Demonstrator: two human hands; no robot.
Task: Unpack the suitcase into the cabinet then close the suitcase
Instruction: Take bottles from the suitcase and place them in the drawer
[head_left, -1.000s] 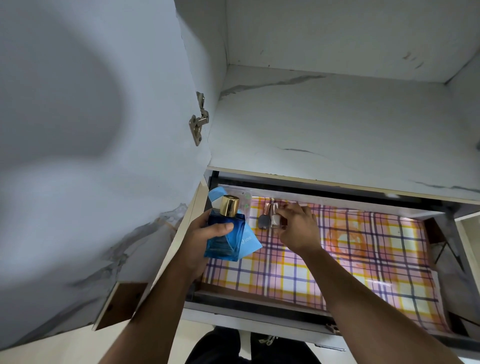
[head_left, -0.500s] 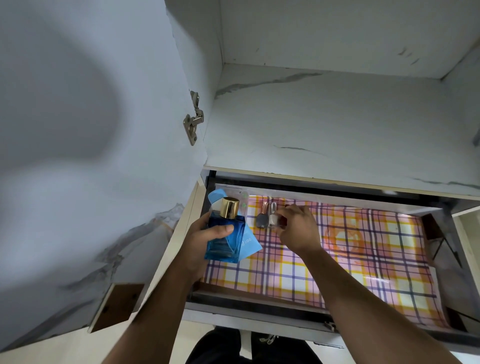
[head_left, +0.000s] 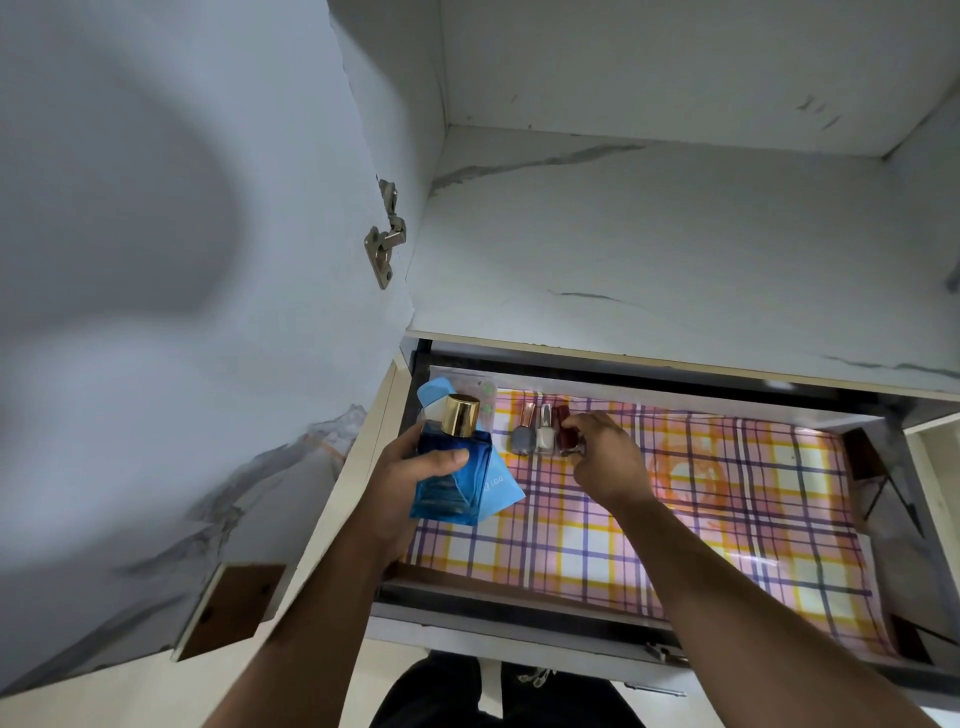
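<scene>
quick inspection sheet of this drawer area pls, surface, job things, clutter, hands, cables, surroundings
surface: open drawer lined with plaid paper
job's things: blue perfume bottle with gold cap; three nail polish bottles in a row at the drawer's back left: grey, white, dark red
clutter: blister pack in the back left corner
hands: left hand grips the perfume bottle and a blue card; right hand pinches the dark red polish
cables: nothing seen
surroundings: marble-look shelf, cabinet door hinge

Three nail polish bottles (head_left: 543, 437) side by side at drawer (head_left: 519, 597) back-left; perfume bottle (head_left: 451, 467) left of them.
</scene>
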